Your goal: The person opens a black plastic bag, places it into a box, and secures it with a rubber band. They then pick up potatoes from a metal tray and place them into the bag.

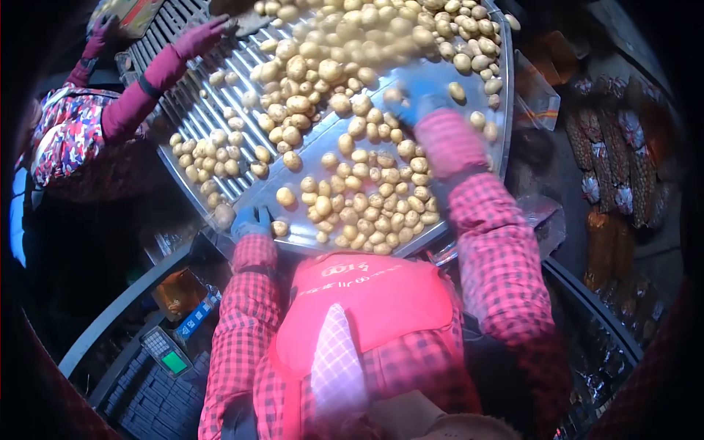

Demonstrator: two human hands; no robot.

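My left hand [251, 221], in a blue glove, rests at the near edge of the metal sorting table [293, 226], fingers stretched out and apart. A single potato [279, 228] lies right beside it. Smeared by motion, my right hand [422, 97] reaches over the table's right side, also in a blue glove. At its fingertips is a potato [393, 96]; whether the hand grips it I cannot tell. Between my arms a loose group of small potatoes [374, 209] is gathered on the smooth metal. A larger heap of potatoes [367, 33] covers the far side, partly blurred.
Metal slats [246, 110] form the table's left part, with another potato cluster [209, 155] on them. A co-worker's gloved hand [202, 38] reaches over from the left. Below left is a scale display [174, 361]. Filled net bags [609, 158] lie at the right.
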